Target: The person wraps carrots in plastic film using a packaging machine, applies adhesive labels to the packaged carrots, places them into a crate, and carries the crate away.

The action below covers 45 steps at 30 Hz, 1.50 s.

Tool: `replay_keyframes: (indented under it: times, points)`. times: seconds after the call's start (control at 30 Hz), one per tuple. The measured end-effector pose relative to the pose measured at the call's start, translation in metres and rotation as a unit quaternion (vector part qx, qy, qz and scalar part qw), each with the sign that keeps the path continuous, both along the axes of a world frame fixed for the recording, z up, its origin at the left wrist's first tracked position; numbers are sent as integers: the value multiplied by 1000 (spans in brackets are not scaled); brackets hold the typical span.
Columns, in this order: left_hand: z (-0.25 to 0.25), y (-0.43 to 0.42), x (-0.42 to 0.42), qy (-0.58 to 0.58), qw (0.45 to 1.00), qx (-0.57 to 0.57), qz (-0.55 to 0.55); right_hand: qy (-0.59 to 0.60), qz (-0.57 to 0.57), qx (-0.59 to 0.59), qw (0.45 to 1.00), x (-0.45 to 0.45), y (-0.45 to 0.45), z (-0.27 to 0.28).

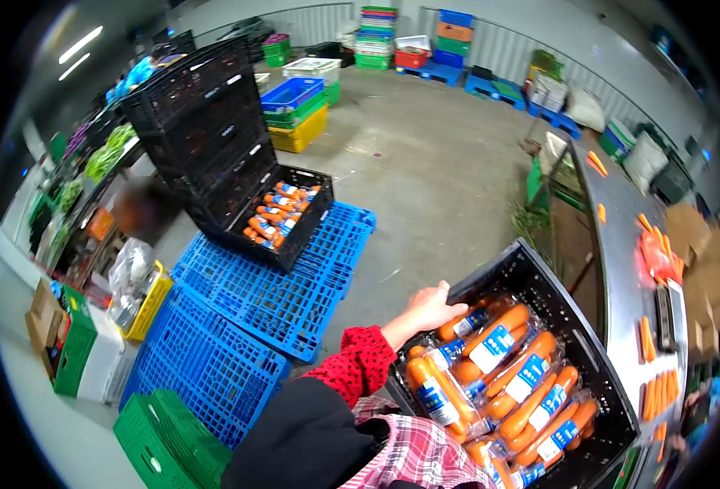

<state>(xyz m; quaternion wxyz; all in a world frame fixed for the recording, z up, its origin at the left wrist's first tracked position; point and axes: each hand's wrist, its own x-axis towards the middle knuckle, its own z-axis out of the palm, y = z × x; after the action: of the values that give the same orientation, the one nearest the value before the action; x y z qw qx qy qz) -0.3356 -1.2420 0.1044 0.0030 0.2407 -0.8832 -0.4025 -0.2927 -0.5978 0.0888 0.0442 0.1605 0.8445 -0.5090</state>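
Gripping the left rim of a black plastic crate with the left hand, fingers bent over the hard edge. Cannot tell the right hand's hold, out of view. Held aslant close in front of pink plaid cloth, near a metal worktop. Filled with packed carrots, smooth, tapering and orange, in glossy clear film with blue-and-white labels. Covered above the wrist by a red, black-dotted sleeve.

Strewn across the worktop, on the right, with loose carrots and a crumpled reddish bag. Laid out to the left with latticed blue pallets, bearing a tall black crate stack beside an open carrot-filled crate. Opening beyond onto a grey floor, out to ribbed pale panels.
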Motion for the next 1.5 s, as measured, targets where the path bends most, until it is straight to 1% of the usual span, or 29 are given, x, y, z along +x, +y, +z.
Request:
replay_keyframes:
  times: [0.1, 0.17, 0.23, 0.27, 0.33, 0.4, 0.43, 0.5, 0.53, 0.57, 0.63, 0.67, 0.7, 0.77, 0.8, 0.83, 0.87, 0.9, 0.97, 1.1, 1.13, 1.23, 1.27, 1.33, 1.37, 1.4, 1.43, 1.47, 1.5]
  points:
    - [0, -56, 11, -1, 994, 7, 105, -6, 95, -3, 995, -115, -56, -6]
    - [2, -91, 28, -27, 984, 11, 175, -11, 153, 2, 988, -183, -102, -8]
    - [-6, -117, 51, 5, 969, 15, 245, -15, 194, 4, 981, -234, -176, 12]
    - [-14, -135, 61, -16, 962, 11, 274, -18, 211, 7, 977, -256, -220, 28]
    - [-24, -166, 81, -13, 944, 28, 328, -19, 245, 12, 969, -288, -312, 38]
    - [-44, -202, 97, 2, 922, 33, 387, 27, 257, -10, 966, -316, -403, 33]
    - [-34, -197, 113, -3, 914, 45, 404, 12, 283, -18, 959, -324, -412, 41]
    - [-62, -242, 125, 8, 889, 47, 455, 20, 323, 33, 945, -353, -502, 30]
    - [-79, -263, 130, 17, 877, 45, 479, 11, 357, 37, 933, -362, -546, 30]
    - [-75, -286, 136, -18, 868, 51, 494, -2, 393, 36, 919, -371, -592, 32]
    - [-78, -325, 150, -40, 845, 81, 528, -14, 435, 51, 899, -389, -668, 27]
    - [-70, -330, 157, -47, 829, 56, 554, -25, 452, 45, 890, -395, -692, 30]
    - [-66, -339, 165, -51, 811, 86, 576, -25, 477, 33, 878, -396, -723, 30]
    - [-74, -357, 185, -28, 772, 100, 627, -33, 494, 56, 867, -391, -793, 29]
    - [-78, -367, 193, -44, 758, 85, 645, -52, 519, 57, 851, -393, -827, 26]
    - [-83, -374, 202, -59, 743, 72, 663, -52, 565, 61, 821, -393, -862, 25]
    - [-93, -382, 210, -58, 717, 101, 687, -56, 576, 76, 812, -390, -900, 25]
    - [-117, -378, 224, -53, 697, 111, 707, -59, 587, 91, 802, -388, -929, 32]
    - [-117, -384, 230, -37, 659, 149, 736, -60, 633, 96, 766, -386, -1000, 30]
    - [-146, -404, 241, -54, 583, 161, 795, -75, 699, 124, 700, -371, -1134, 27]
    - [-140, -404, 239, -38, 564, 171, 807, -86, 702, 138, 693, -364, -1155, 35]
    - [-140, -439, 233, 4, 500, 183, 847, -123, 740, 155, 642, -363, -1262, 20]
    - [-136, -458, 229, -1, 478, 191, 857, -132, 742, 150, 640, -360, -1302, 14]
    - [-121, -503, 226, -30, 428, 236, 872, -162, 759, 171, 607, -350, -1387, 13]
    - [-125, -514, 226, -28, 418, 230, 878, -172, 768, 174, 592, -342, -1414, 15]
    - [-131, -518, 226, -22, 432, 193, 881, -122, 770, 193, 596, -337, -1429, 15]
    - [-144, -521, 222, -31, 441, 167, 881, -127, 801, 214, 544, -345, -1464, -4]
    - [-153, -541, 224, 8, 449, 199, 871, -123, 800, 206, 550, -340, -1496, -22]
    - [-183, -586, 223, 5, 443, 192, 876, -114, 800, 195, 556, -332, -1548, -61]
